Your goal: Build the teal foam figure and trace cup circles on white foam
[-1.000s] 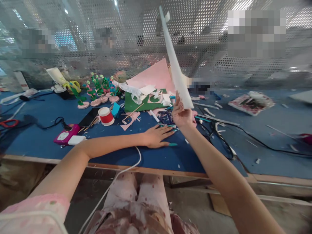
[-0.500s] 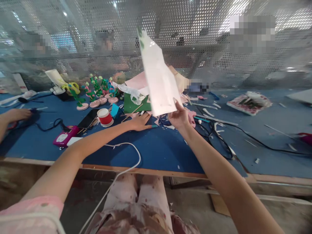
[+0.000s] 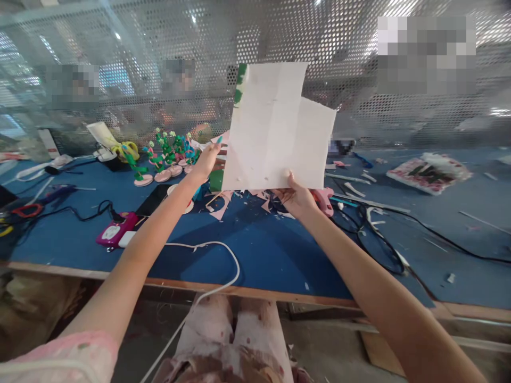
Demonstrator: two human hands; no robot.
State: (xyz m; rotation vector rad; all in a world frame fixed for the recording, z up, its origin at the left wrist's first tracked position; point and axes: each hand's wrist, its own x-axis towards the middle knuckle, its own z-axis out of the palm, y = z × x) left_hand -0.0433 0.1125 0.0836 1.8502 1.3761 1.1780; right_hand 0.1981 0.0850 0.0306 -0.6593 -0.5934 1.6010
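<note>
My right hand (image 3: 297, 196) pinches the bottom edge of a white sheet of paper (image 3: 275, 127) and holds it upright, flat toward me, above the blue table (image 3: 255, 250). A green strip runs along the sheet's upper left edge. My left hand (image 3: 207, 159) is raised beside the sheet's left edge, fingers stretched out, touching or almost touching it. Below the sheet lie pink paper scraps (image 3: 219, 205) and part of a green sheet (image 3: 216, 180).
Small green and pink paper flower figures (image 3: 163, 157) stand at the back left. A magenta device (image 3: 115, 233), black cables (image 3: 375, 239), a white cord (image 3: 215, 276) and a patterned pad (image 3: 429, 171) lie on the table. A perforated metal screen (image 3: 159, 64) closes the far side.
The sheet has turned from edge-on to facing me and spread wider. My left hand has lifted off the table and moved up to the sheet's left edge.
</note>
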